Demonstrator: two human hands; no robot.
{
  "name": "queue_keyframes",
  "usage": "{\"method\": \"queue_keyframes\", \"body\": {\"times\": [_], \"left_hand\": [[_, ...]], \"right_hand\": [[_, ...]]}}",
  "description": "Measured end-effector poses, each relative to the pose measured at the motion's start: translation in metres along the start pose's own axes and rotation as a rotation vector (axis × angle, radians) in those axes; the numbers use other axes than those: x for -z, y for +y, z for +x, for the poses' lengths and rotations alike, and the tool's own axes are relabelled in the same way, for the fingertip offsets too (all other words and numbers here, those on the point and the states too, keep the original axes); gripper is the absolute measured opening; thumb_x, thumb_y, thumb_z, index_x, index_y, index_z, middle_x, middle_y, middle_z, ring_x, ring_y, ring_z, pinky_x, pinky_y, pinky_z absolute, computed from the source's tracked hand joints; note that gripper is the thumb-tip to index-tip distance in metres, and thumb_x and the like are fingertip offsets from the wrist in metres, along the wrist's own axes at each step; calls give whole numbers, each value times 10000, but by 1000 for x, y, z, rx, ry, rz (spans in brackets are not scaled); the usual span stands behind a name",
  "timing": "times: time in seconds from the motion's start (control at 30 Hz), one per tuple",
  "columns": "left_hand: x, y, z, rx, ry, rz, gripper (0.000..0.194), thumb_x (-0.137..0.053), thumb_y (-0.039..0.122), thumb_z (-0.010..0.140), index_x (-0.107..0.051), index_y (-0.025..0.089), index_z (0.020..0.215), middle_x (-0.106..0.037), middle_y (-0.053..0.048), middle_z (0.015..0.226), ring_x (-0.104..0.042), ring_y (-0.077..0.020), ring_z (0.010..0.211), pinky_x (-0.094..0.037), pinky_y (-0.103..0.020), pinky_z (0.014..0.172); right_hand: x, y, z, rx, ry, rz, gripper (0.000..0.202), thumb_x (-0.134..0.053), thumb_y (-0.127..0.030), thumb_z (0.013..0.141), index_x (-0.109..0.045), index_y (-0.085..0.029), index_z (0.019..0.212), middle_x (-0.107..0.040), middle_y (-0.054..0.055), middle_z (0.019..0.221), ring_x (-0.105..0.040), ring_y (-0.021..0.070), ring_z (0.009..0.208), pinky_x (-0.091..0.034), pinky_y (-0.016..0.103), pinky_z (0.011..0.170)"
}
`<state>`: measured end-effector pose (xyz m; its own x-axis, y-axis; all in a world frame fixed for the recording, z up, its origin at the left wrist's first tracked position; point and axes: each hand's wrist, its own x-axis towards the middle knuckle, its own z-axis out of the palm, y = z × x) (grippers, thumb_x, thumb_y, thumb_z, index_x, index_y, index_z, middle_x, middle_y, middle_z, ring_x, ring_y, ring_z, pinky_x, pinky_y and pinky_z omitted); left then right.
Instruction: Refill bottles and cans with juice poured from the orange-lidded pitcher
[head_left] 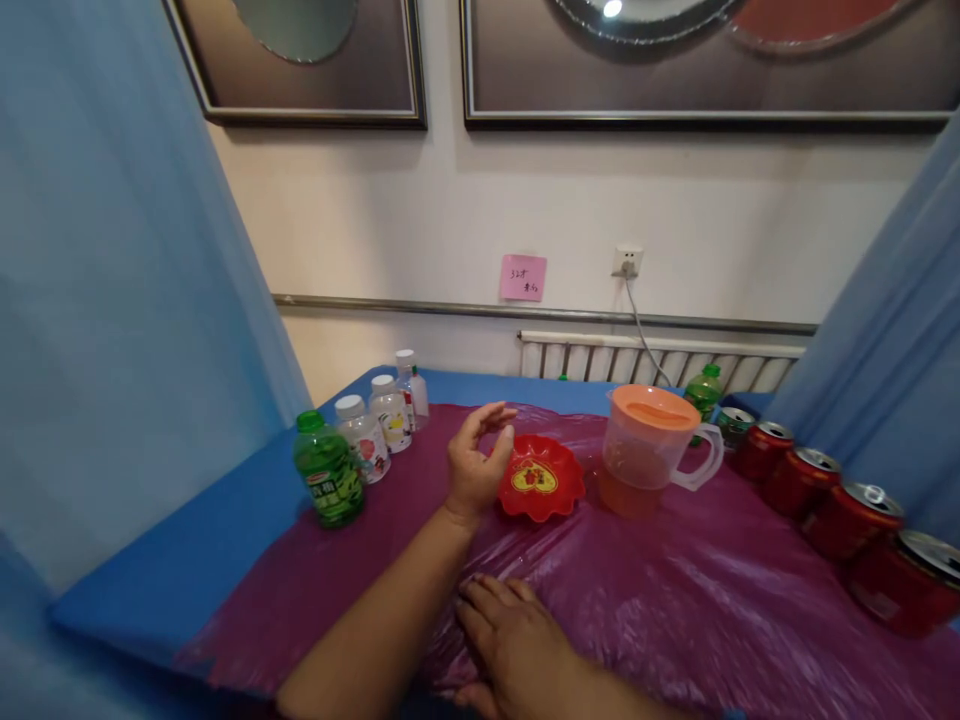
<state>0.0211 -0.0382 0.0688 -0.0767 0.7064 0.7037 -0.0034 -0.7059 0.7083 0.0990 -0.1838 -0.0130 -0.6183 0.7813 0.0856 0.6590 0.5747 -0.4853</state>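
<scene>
My left hand is raised above the table, fingers curved and thumb apart, with nothing between them. It is nearest to a red scalloped plastic plate with a yellow printed middle, just to its right. Low in front, my right hand lies palm down with its fingers stretched out on the purple plastic sheet. Beyond the plate to the right stands a clear pitcher with an orange lid and handle, partly filled with orange-looking liquid.
At left, a green bottle, two white-capped jars and a clear bottle form a row. Several red cans line the right side, with a green can and another green bottle behind. Blue curtains hang on both sides.
</scene>
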Motion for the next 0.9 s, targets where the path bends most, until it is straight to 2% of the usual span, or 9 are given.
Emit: {"method": "queue_keyframes", "body": {"times": [0.1, 0.3, 0.6, 0.67, 0.77, 0.83, 0.9], "left_hand": [[0, 3, 10, 87, 26, -56, 292, -702, 249, 812, -678, 165, 1091, -789, -116, 1037, -753, -221, 978, -576, -395, 936], [4, 9, 26, 170, 45, -100, 304, -704, 278, 790, -662, 151, 1064, -791, -118, 1014, -752, -225, 993, -565, -418, 963], [16, 20, 35, 300, -4, -80, 355, -748, 334, 749, -673, 137, 1035, -797, -125, 1006, -753, -241, 990, -567, -431, 948], [24, 23, 30, 323, -15, -63, 360, -762, 340, 734, -676, 136, 1019, -800, -123, 979, -757, -241, 955, -570, -436, 939], [45, 28, 7, 320, -25, 15, 352, -762, 342, 737, -681, 143, 1016, -793, -110, 951, -752, -238, 932, -573, -429, 930], [66, 30, -13, 245, 2, 198, 350, -724, 351, 787, -680, 161, 1078, -778, -93, 974, -739, -226, 927, -575, -414, 922], [92, 29, -31, 118, 106, 472, 384, -696, 370, 828, -669, 189, 1165, -745, -85, 1049, -717, -218, 938, -559, -415, 951]], "right_hand": [[0, -5, -1, -35, 26, -9, 689, -601, -552, 942, -496, -146, 1488, -474, 152, 1562, -435, 355, 1428, -349, 542, 1190], [4, -10, 0, -39, 27, -62, 646, -616, -485, 935, -519, -123, 1461, -503, 163, 1534, -459, 358, 1405, -375, 551, 1168], [5, -13, -7, -35, 85, -42, 630, -569, -488, 965, -509, -130, 1480, -498, 161, 1542, -473, 351, 1398, -374, 545, 1167], [3, -13, -7, -30, 87, -38, 629, -560, -485, 971, -502, -130, 1488, -491, 161, 1548, -465, 352, 1404, -366, 546, 1171], [0, -11, -5, -32, 80, -25, 708, -620, -488, 937, -437, -156, 1535, -484, 152, 1555, -458, 355, 1410, -358, 566, 1171], [-1, -7, -5, -7, 80, -21, 827, -683, -491, 892, -350, -180, 1582, -440, 147, 1588, -428, 358, 1437, -355, 575, 1172], [0, -3, -9, 60, 117, -36, 891, -713, -475, 867, -298, -193, 1603, -378, 138, 1625, -380, 352, 1472, -351, 571, 1179]]}}
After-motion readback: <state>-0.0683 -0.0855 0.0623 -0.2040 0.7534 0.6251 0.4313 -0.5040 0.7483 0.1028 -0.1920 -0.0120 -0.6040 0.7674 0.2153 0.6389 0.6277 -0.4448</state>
